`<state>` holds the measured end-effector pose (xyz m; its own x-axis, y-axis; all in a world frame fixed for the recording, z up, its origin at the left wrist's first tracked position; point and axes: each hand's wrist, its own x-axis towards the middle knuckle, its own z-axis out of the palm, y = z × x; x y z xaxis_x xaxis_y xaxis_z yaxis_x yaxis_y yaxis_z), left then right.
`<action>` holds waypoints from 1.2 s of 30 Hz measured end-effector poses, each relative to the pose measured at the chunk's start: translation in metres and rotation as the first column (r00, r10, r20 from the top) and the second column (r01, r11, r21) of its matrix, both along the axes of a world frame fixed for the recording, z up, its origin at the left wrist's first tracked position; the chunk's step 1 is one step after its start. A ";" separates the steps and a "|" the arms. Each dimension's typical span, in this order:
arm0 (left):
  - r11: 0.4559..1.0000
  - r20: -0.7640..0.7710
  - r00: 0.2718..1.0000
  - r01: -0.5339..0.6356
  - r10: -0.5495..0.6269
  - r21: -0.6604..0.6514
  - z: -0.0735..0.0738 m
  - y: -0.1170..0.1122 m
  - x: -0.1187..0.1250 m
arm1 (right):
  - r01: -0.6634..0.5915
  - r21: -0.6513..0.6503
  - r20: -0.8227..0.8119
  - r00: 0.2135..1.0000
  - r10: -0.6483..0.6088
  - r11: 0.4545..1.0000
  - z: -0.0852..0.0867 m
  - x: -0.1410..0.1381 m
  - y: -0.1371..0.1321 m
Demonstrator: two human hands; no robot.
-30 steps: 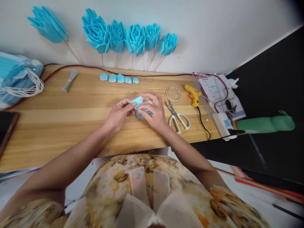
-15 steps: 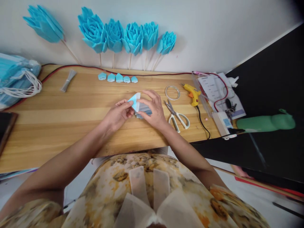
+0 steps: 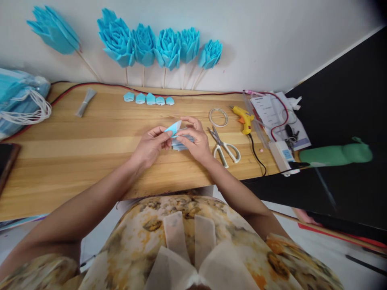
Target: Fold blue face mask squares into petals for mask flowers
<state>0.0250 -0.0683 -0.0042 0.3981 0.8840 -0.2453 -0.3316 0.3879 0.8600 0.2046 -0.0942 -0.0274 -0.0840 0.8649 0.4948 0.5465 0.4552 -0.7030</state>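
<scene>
Between my hands is a small folded piece of light blue and white fabric (image 3: pixel 173 127), with a pointed corner facing up. My left hand (image 3: pixel 152 145) pinches its left side between thumb and fingers. The thumb and fingers of my right hand (image 3: pixel 195 139) close on its lower right edge. Just under my right hand lies a stack of blue-grey fabric pieces (image 3: pixel 180 145), partly hidden by the fingers. Further back, several folded blue petals (image 3: pixel 150 98) sit in a row on the wooden table (image 3: pixel 75 161).
Blue fabric flowers (image 3: pixel 167 48) on sticks lean against the wall. Right of my hands lie scissors (image 3: pixel 224 146), a tape roll (image 3: pixel 218 117), a yellow glue gun (image 3: pixel 244 119), a power strip (image 3: pixel 283 157) and a green bottle (image 3: pixel 329 155). Leftward are a bag of masks (image 3: pixel 24 100) and a bundle of strips (image 3: pixel 86 102).
The fabric piece has tilted and its right flap has been folded down. My right fingers have moved in from spread to closed on its lower edge.
</scene>
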 end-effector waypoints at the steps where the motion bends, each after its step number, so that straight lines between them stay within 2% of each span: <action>1: 1.000 -0.010 1.000 -0.002 0.002 0.009 0.000 0.000 0.000 | -0.004 -0.025 -0.026 1.000 0.003 1.000 0.000 0.000 0.000; 6: 0.999 -0.048 0.999 -0.004 0.006 0.052 -0.003 0.000 0.000 | -0.019 -0.166 -0.141 0.990 -0.004 0.986 0.000 -0.001 0.001; 10: 0.998 -0.051 0.999 -0.001 0.005 0.068 -0.004 0.000 0.000 | -0.051 -0.217 -0.249 0.969 -0.005 0.975 0.002 -0.004 0.000; 15: 0.998 -0.077 0.997 0.006 -0.001 0.069 -0.003 0.000 0.000 | -0.023 -0.294 -0.258 0.965 -0.056 0.955 0.003 -0.005 -0.001; 19: 0.997 -0.091 0.996 0.006 0.001 0.081 -0.006 0.000 -0.001 | -0.007 -0.307 -0.262 0.962 -0.077 0.952 0.004 -0.004 -0.002; 24: 0.993 -0.116 0.993 0.012 0.002 0.121 -0.007 0.000 -0.001 | -0.083 -0.310 -0.331 0.943 -0.025 0.947 0.004 -0.003 0.000; 29: 0.977 -0.241 0.971 0.039 0.013 0.210 -0.005 -0.001 0.000 | -0.109 -0.268 -0.311 0.950 0.021 0.957 0.005 -0.002 0.000; 33: 0.971 -0.290 0.957 0.046 0.026 0.236 -0.005 -0.001 -0.001 | -0.099 -0.335 -0.296 0.955 -0.005 0.937 0.005 -0.002 -0.001; 36: 0.968 -0.291 0.957 0.064 0.009 0.242 -0.006 0.000 -0.002 | -0.127 -0.379 -0.355 0.935 -0.018 0.917 0.004 -0.001 -0.001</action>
